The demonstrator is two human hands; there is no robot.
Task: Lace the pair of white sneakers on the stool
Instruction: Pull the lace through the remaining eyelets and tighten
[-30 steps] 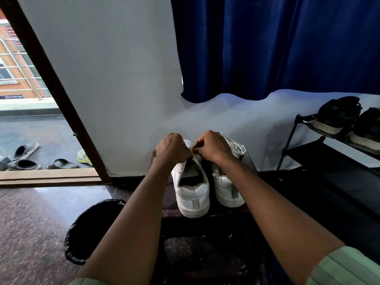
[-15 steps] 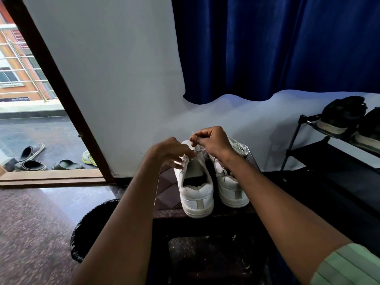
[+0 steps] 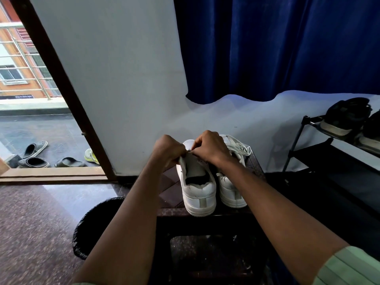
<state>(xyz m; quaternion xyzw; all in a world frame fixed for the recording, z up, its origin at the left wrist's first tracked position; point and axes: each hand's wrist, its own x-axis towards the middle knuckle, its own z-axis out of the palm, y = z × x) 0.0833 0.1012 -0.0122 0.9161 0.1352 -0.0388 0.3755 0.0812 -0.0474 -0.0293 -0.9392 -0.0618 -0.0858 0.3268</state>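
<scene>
Two white sneakers stand side by side on a dark stool (image 3: 170, 208), heels toward me. The left sneaker (image 3: 198, 190) has its tongue pulled up. My left hand (image 3: 167, 151) pinches the upper left edge of that sneaker near the eyelets. My right hand (image 3: 210, 147) meets it over the sneaker's front, fingers closed on a thin white lace end that barely shows between the fingertips. The right sneaker (image 3: 231, 188) lies partly under my right forearm, with loose white lace (image 3: 239, 146) looped over its toe.
A black-lined bin (image 3: 92, 229) stands left of the stool. A black shoe rack (image 3: 320, 153) with dark shoes (image 3: 345, 118) is at the right. Behind are a white wall and a blue curtain (image 3: 277, 48). Sandals (image 3: 34, 155) lie outside the open doorway at left.
My right hand came back down from its raised pull, and my left hand moved in, so both hands now meet over the front of the left sneaker.
</scene>
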